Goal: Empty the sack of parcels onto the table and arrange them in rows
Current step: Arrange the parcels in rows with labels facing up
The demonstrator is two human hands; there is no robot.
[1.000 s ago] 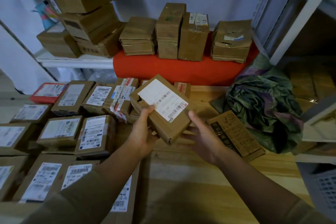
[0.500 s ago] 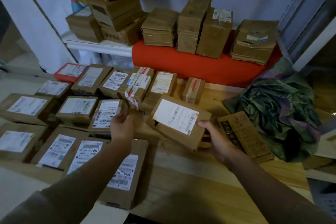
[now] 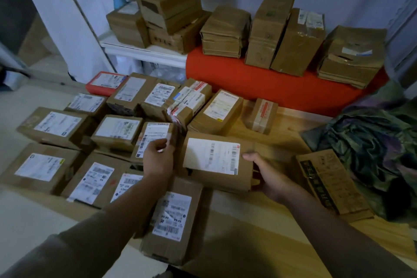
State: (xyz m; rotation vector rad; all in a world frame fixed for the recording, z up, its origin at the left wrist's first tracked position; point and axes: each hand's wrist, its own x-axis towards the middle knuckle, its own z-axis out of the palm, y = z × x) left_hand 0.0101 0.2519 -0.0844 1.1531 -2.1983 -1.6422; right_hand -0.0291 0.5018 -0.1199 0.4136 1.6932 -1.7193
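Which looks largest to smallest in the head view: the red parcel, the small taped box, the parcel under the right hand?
1. Parcel under the right hand, clearly largest, though also nearest.
2. Red parcel and small taped box look alike; not ranked.

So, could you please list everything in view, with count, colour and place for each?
Labelled parcels: roughly sixteen, brown, in rows on the table's left.
Red parcel: one, far left of the back row.
Printed carton: one, brown, lying flat by the sack.
Sack: one, dark green, crumpled at right.
Table: one, light wood.
Stacked boxes: several, brown, on the red ledge and white shelf behind.
Left hand: over a middle-row parcel.
Right hand: holding the newest parcel.
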